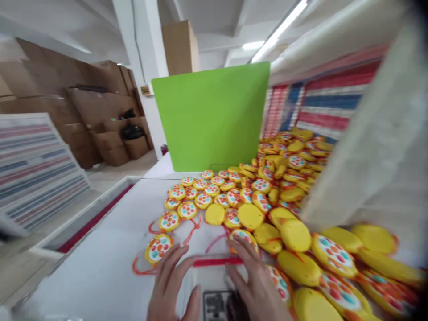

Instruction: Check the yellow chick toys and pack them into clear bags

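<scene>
My left hand (172,283) and my right hand (256,281) rest on a clear plastic bag (214,276) with a red strip along its top, lying flat on the white table (110,258). Both hands' fingers are stretched out over the bag, the left at its left side and the right at its right side. A dark printed label shows on the bag between my hands. Just beyond my fingertips lie yellow round toys (249,216) with coloured dots and orange cords. One such toy (158,248) lies left of my left hand.
A large heap of the yellow toys (294,165) covers the table's right side. A green board (214,117) stands upright at the table's far end. Stacked striped boxes (33,174) are at the left, cardboard cartons (100,111) behind, and pale fabric (377,147) hangs at the right.
</scene>
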A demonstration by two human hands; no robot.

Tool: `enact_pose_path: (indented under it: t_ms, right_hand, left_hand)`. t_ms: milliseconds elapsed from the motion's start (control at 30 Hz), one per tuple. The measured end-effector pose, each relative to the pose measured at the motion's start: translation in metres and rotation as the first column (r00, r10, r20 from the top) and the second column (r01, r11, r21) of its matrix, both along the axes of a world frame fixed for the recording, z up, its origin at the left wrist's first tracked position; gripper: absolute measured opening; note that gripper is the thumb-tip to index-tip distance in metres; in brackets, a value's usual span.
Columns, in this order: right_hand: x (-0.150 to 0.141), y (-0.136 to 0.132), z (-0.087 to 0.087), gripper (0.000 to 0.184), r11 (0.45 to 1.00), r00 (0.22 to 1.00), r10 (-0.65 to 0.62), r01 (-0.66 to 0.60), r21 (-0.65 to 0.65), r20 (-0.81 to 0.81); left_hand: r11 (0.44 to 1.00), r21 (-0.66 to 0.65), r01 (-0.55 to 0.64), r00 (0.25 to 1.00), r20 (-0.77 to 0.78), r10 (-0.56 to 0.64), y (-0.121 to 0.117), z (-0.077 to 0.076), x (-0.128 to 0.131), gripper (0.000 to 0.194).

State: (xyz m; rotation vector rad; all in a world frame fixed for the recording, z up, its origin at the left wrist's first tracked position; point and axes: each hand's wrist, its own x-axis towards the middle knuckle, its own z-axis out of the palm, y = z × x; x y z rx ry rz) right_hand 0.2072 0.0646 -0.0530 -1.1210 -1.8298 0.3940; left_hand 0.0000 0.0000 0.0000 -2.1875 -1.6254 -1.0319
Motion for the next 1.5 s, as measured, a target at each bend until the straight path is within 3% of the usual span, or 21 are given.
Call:
enact_pose_path:
  t_ms: [133,233,333,433,533,633,700,800,867,933,1000,1067,1133,1233,1333,1500]
  right_hand:
    - [-0.059,0.006,-0.011,0.041,0.961,0.96,0.274,-0.271,-0.061,0.055]
    - [-0.094,0.006,-0.02,0.052,0.888,0.895,0.44,-0.422,-0.181,0.069]
    - [-0.117,0.004,-0.026,0.052,0.821,0.847,0.531,-0.504,-0.267,0.033]
    - [-0.126,0.005,-0.029,0.045,0.792,0.832,0.54,-0.553,-0.258,-0.125]
    - [-0.124,0.011,-0.03,0.037,0.753,0.775,0.469,-0.601,-0.267,-0.423]
    - [-0.122,0.018,-0.024,0.042,0.6,0.635,0.237,-0.691,-0.404,-0.735]
    - [-0.121,0.019,-0.016,0.05,0.501,0.553,0.059,-0.736,-0.454,-0.831]
    - [-0.119,0.018,-0.006,0.049,0.503,0.489,-0.055,-0.739,-0.447,-0.87]
    - [-0.117,0.017,-0.003,0.047,0.48,0.413,-0.133,-0.769,-0.423,-0.901]
    - [-0.114,0.017,-0.002,0.046,0.448,0.302,-0.24,-0.809,-0.381,-0.923]
    - [-0.113,0.016,0.0,0.046,0.471,0.213,-0.307,-0.813,-0.343,-0.927]
    - [-0.115,0.013,0.001,0.047,0.508,0.163,-0.328,-0.8,-0.319,-0.931]
    - [-0.117,0.008,0.001,0.047,0.513,0.169,-0.321,-0.796,-0.321,-0.932]
    - [-0.116,0.0,0.0,0.045,0.509,0.251,-0.25,-0.788,-0.348,-0.935]
    - [-0.111,-0.002,-0.002,0.041,0.526,0.353,-0.142,-0.765,-0.373,-0.925]
    - [-0.106,0.003,0.002,0.039,0.574,0.528,0.038,-0.707,-0.414,-0.849]
  left_hand:
    - [0.981,-0.09,-0.17,0.962,-0.229,0.145,0.038,-0.03,-0.036,0.043]
    - [0.898,-0.208,-0.388,0.888,-0.344,0.305,0.064,-0.047,-0.062,0.048]
    - [0.755,-0.348,-0.556,0.815,-0.407,0.413,0.081,-0.052,-0.076,0.059]
    - [0.691,-0.446,-0.569,0.821,-0.359,0.443,0.086,-0.046,-0.079,0.063]
    - [0.751,-0.458,-0.476,0.878,-0.196,0.437,0.079,-0.034,-0.071,0.062]
    - [0.862,-0.383,-0.331,0.941,-0.062,0.333,0.066,-0.022,-0.054,0.064]
    - [0.904,-0.361,-0.231,0.971,-0.031,0.236,0.057,-0.017,-0.041,0.067]
    - [0.932,-0.352,-0.088,0.996,0.0,0.094,0.044,-0.014,-0.028,0.072]
    - [0.944,-0.328,-0.035,0.993,0.097,0.07,0.034,-0.011,-0.027,0.071]
    - [0.937,-0.34,-0.072,0.935,0.304,0.182,0.024,-0.008,-0.031,0.062]
    - [0.894,-0.444,-0.064,0.768,0.55,0.328,0.017,-0.007,-0.034,0.051]
    - [0.832,-0.546,0.093,0.567,0.716,0.407,0.013,-0.01,-0.033,0.048]
    - [0.803,-0.545,0.241,0.406,0.808,0.427,0.012,-0.017,-0.028,0.05]
    - [0.841,-0.476,0.257,0.286,0.869,0.404,0.014,-0.026,-0.022,0.045]
    - [0.852,-0.456,0.257,0.292,0.877,0.381,0.015,-0.029,-0.022,0.042]
    - [0.817,-0.421,0.393,0.336,0.893,0.299,0.011,-0.026,-0.023,0.036]
